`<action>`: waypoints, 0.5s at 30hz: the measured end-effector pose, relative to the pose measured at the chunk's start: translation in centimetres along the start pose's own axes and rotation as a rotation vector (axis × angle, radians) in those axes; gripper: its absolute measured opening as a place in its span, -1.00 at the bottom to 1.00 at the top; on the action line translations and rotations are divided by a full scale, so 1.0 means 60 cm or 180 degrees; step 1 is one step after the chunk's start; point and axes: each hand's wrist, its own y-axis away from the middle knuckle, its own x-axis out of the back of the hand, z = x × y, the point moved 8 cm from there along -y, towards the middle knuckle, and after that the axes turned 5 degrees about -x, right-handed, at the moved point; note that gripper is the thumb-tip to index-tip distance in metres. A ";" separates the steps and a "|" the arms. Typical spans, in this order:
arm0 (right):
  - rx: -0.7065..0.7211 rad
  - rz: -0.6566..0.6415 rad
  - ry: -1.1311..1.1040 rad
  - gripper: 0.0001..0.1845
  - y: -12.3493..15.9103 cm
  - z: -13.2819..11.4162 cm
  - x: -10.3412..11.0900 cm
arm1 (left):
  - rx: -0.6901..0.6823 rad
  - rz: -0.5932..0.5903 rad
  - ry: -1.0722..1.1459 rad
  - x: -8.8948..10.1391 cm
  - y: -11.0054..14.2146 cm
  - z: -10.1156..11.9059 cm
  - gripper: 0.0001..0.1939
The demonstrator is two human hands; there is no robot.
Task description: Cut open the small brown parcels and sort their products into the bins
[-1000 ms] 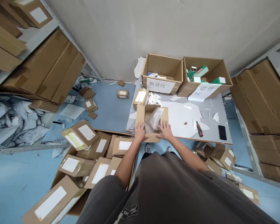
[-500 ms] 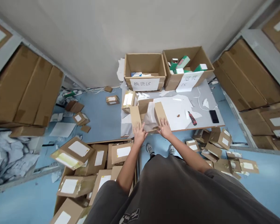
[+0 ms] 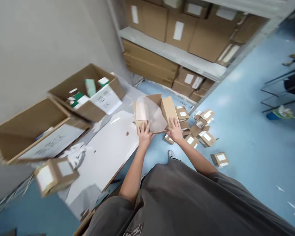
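Observation:
An open cardboard box (image 3: 169, 108), its flaps spread, is held between my two hands near the right end of the table (image 3: 113, 137). A sheet of thin, translucent white wrapping (image 3: 153, 113) sticks up out of it and covers part of the left flap. My left hand (image 3: 145, 135) is closed on the near left corner of the box. My right hand (image 3: 175, 130) grips the near right corner, fingers over the flap and thumb at the near edge. The box's inside bottom is hidden by the wrapping.
Two large open cartons with paper signs stand against the wall: one carton (image 3: 22, 124) at left, another (image 3: 88, 111) holding green-and-white packs. A taped carton (image 3: 56, 175) sits at the table's left. Small parcels (image 3: 206, 137) lie on the floor at right, before a loaded shelf (image 3: 174, 54).
My view has swung right, toward the shelf and floor. Both hands have carried the box rightward along the table, from beside the small taped carton to the far right end.

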 end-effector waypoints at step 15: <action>-0.1799 -0.0301 0.0323 -0.20 0.097 0.647 0.056 | -0.0931 -0.0983 0.0155 -0.312 -0.464 0.425 -0.44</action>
